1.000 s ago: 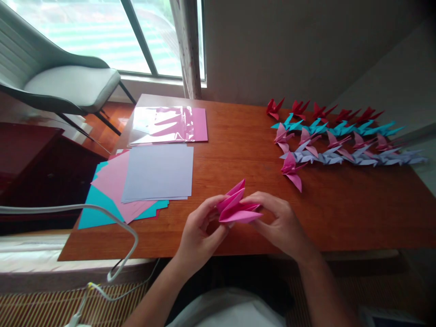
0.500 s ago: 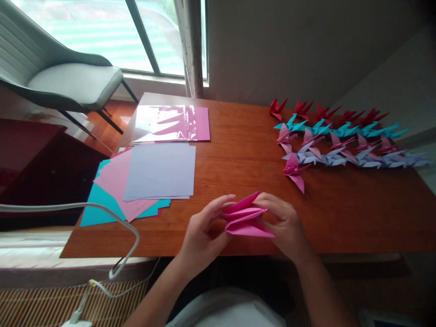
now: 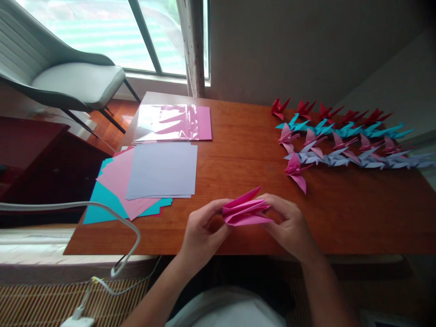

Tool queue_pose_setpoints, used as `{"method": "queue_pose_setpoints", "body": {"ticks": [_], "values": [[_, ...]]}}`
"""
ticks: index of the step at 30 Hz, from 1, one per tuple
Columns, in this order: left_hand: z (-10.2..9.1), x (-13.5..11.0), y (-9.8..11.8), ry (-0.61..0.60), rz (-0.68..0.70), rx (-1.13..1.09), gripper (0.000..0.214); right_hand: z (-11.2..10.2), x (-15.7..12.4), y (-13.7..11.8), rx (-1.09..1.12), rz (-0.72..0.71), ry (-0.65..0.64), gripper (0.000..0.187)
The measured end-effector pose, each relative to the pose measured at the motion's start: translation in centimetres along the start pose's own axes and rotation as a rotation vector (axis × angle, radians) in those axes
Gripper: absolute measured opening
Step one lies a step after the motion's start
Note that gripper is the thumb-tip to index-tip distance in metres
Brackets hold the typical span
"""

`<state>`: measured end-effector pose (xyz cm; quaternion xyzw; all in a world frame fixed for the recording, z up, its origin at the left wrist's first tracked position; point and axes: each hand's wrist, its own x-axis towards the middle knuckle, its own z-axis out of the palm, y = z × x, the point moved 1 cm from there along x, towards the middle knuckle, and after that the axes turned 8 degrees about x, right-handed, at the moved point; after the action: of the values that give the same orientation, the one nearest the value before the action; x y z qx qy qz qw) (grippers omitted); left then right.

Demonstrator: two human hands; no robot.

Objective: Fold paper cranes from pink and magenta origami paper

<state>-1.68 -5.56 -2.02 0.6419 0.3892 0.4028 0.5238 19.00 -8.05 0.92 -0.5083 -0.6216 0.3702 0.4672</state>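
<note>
Between my hands, over the front of the table, is a bright pink piece of folded origami paper with several pointed flaps spread apart. My left hand pinches its left end between thumb and fingers. At the right end, the thumb and fingers of my right hand close on its points; some fingertips are hidden behind the paper. A finished paper crane of the same pink stands beyond my right hand.
Rows of red cranes, turquoise cranes, pale pink and lilac cranes line the right of the wooden table. Leftward lie lilac sheets, turquoise sheets and a plastic packet. A white cable loops near the left corner.
The folded paper has tilted and its flaps have drawn closer together. My right hand has shifted slightly at the right end; my left hand keeps its grip.
</note>
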Motion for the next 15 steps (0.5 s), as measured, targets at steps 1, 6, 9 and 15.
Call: {"method": "queue_pose_setpoints", "body": {"ticks": [1,6,9,15], "values": [[0.0,0.0,-0.1,0.003,-0.010,0.005,0.037,-0.2,-0.1,0.0,-0.002,0.006,0.019,0.008],[0.1,0.2,-0.3,-0.047,-0.027,0.099,0.035,-1.8,0.2,-1.5,-0.083,0.010,0.222,0.010],[0.2,0.6,0.1,-0.093,0.002,0.186,0.035,-2.0,1.2,-3.3,-0.194,-0.112,0.040,0.016],[0.5,1.0,0.8,-0.081,0.070,0.278,0.023,-0.3,3.3,-4.7,-0.447,-0.113,-0.419,0.009]]}}
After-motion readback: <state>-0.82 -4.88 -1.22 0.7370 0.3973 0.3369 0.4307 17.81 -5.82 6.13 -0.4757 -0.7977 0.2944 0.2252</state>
